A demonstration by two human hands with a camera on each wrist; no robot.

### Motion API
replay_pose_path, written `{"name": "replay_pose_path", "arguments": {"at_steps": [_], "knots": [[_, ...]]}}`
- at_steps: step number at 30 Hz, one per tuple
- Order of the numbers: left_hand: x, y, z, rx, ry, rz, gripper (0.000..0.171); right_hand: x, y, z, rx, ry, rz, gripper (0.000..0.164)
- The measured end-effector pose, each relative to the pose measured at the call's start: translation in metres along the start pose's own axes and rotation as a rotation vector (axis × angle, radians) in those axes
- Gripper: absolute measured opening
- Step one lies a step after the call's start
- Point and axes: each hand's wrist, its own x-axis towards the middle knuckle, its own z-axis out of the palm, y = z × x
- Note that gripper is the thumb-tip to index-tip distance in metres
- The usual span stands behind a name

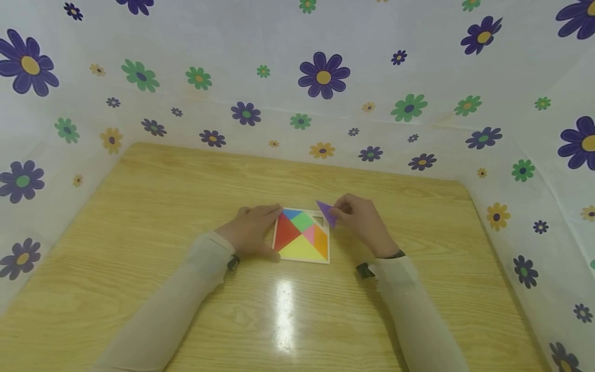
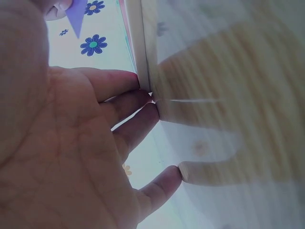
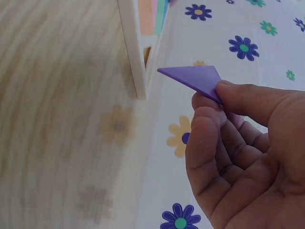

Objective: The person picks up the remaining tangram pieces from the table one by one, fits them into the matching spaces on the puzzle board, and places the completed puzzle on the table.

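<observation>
A square tangram tray [image 1: 329,251] with a pale rim lies flat on the table. In it sit a red triangle [image 1: 285,232], a yellow triangle [image 1: 302,250], and blue, green, pink and orange pieces; its upper right corner is bare, showing a small cutout. My left hand [image 1: 248,231] is spread along the tray's left side, straight fingertips [image 2: 143,98] touching the edge and the tabletop. Just off the bare corner, my right hand [image 1: 364,221] pinches a purple triangle [image 3: 198,78] by one end between thumb and fingers, raised and apart from the tray.
The wood-grain table [image 1: 195,181] is glossy and reflects light near the front. White cloth [image 1: 279,93] printed with flowers stands along its back and both sides. Dark bands [image 1: 365,270] sit on both wrists below pale sleeves.
</observation>
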Motion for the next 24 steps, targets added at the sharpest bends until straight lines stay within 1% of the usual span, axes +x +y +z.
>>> {"name": "replay_pose_path", "arguments": {"at_steps": [6,10,16,24], "knots": [[-0.001,0.001,-0.002,-0.009,-0.003,-0.004,0.118,0.008,-0.003,0.011,0.016,-0.065,0.039,0.014],[-0.001,0.000,-0.001,-0.013,-0.004,-0.001,0.119,0.014,-0.003,0.015,-0.008,-0.106,0.042,0.014],[-0.001,-0.001,-0.001,0.008,-0.008,0.001,0.118,0.021,-0.005,0.018,-0.050,-0.162,0.050,0.012],[-0.001,0.001,-0.001,0.004,-0.014,-0.003,0.118,0.026,-0.005,0.022,-0.096,-0.204,0.081,0.015]]}}
